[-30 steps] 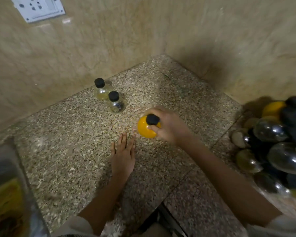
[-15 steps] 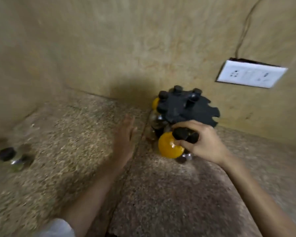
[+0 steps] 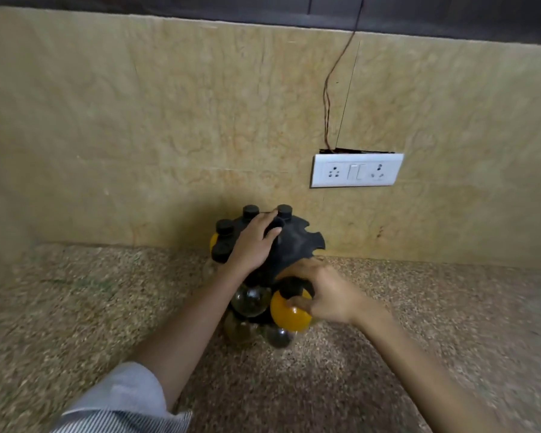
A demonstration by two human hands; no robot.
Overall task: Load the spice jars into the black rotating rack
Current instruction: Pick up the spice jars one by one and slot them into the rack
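The black rotating rack [image 3: 297, 245] stands on the speckled counter against the wall. Its top disc has open slots on the right side. Three black-capped jars [image 3: 251, 211] hang in slots at the back left. My left hand [image 3: 254, 245] rests on the rack's top, fingers around its centre post. My right hand [image 3: 325, 295] holds a round yellow spice jar [image 3: 289, 315] with a black cap at the rack's front right, level with the lower tier. Clear and dark jars [image 3: 251, 301] sit in the lower tiers beside it.
The granite counter [image 3: 107, 307] stretches left and right of the rack. A white socket and switch plate [image 3: 356, 170] is on the beige wall above right, with thin wires [image 3: 331, 89] running up from it.
My view swung right from the loose jars to the rack. My right hand carried the yellow jar to the rack's lower front. My left hand rose from the counter onto the rack's top.
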